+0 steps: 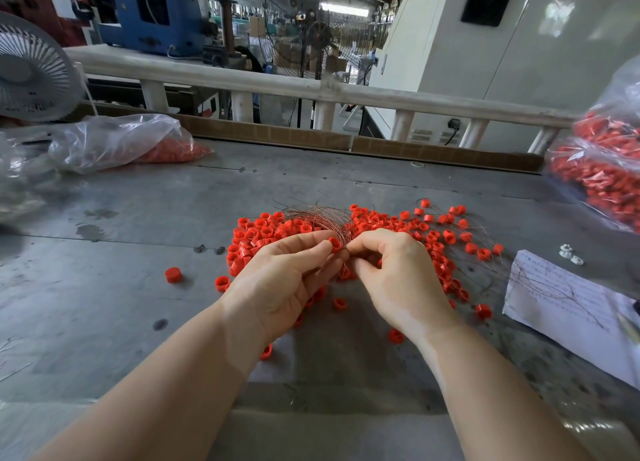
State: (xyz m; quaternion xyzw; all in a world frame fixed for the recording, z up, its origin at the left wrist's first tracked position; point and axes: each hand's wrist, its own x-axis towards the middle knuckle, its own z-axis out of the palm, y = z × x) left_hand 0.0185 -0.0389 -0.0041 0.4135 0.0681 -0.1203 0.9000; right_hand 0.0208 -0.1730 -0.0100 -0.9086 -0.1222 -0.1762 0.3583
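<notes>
A heap of several small red plastic caps [381,221] lies in the middle of the grey metal table [138,218]. Over its near side my left hand [284,284] pinches one red cap [335,244] between thumb and fingertips. My right hand [398,277] meets it fingertip to fingertip and pinches a bundle of thin copper-coloured wires [318,218] that fans back over the heap. What lies under my palms is hidden.
A clear bag of red caps [131,141] lies at the back left beside a white fan [31,69]. Bags of red wired caps [602,169] are stacked at the right edge. A written paper sheet [568,308] lies at the right. One cap [173,274] sits apart, left.
</notes>
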